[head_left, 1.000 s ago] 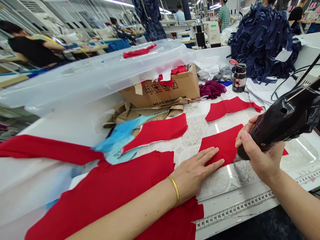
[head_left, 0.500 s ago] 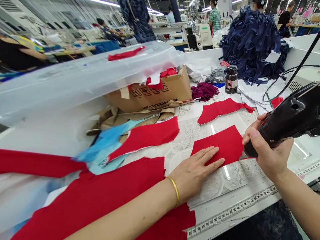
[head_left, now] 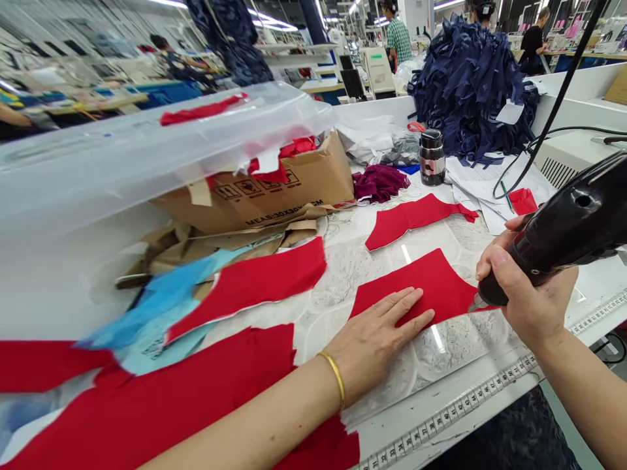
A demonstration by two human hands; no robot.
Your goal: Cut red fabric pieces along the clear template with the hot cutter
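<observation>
My left hand, with a yellow bangle at its wrist, lies flat with fingers spread on a red fabric piece. In my right hand is a black corded electric fabric cutter. Its small metal tip rests at the right end of that fabric, near the lower edge. Beneath the cloth is a clear plastic sheet. A second cut red piece lies beyond it, and a third lies to the left. A larger stack of red cloth is partly under my left forearm.
A measuring tape runs along the table's front edge. At the back stand a black jar, a cardboard box and a heap of navy fabric strips. The tool's cord hangs at right. Several people work in the background.
The view has shifted a little, so most things on the table appear further left. The tool's tip stays at the red fabric's right end, and my left hand still presses the cloth.
</observation>
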